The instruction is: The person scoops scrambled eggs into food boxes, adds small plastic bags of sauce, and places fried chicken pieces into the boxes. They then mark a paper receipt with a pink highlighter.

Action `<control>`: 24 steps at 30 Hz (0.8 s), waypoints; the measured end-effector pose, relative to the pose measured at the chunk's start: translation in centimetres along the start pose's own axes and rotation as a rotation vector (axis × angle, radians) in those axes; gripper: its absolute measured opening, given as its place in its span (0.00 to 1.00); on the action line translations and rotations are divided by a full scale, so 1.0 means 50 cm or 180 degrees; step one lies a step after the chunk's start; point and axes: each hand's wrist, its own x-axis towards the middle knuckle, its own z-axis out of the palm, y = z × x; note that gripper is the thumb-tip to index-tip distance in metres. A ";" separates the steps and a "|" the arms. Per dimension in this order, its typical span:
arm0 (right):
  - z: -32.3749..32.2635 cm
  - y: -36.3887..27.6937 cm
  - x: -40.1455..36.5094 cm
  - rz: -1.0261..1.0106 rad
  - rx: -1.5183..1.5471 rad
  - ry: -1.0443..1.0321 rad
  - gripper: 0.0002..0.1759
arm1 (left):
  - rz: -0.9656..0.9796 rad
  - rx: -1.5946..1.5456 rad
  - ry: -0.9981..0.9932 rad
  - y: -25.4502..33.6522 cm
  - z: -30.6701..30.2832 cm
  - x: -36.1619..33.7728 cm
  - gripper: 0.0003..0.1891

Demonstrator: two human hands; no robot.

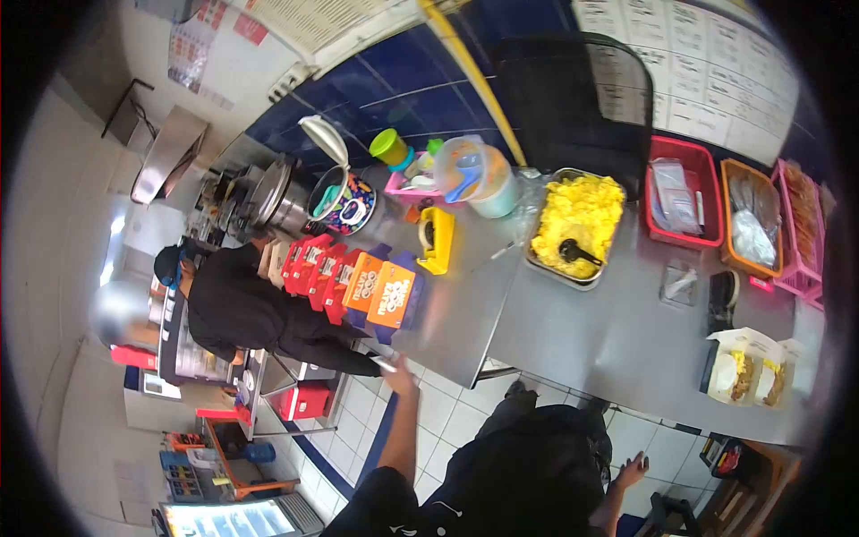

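Note:
My left hand reaches out to the front edge of the steel counter, just below a row of red and orange boxes. It meets the black-sleeved hand of a co-worker, where a small white item shows. Whether my fingers grip that item is unclear. My right hand hangs low beside my dark clothing with fingers spread, holding nothing.
On the counter are a metal tray of yellow food with a black scoop, a yellow object, tubs, red, orange and pink baskets, and an open takeaway box. Tiled floor lies below.

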 end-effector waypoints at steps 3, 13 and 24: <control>0.122 -0.147 -0.121 -0.0404 -0.0221 -0.1121 0.23 | -0.0130 -0.0329 -0.0192 -0.057 -0.051 0.175 0.26; 0.492 -0.368 -0.604 -0.1917 -0.0660 -0.2619 0.09 | 0.1382 0.0298 -0.2358 0.113 0.078 0.088 0.15; 0.801 -0.301 -0.937 -0.2033 -0.2080 -0.4301 0.21 | -0.1032 -0.0454 -0.0302 -0.040 -0.097 0.423 0.13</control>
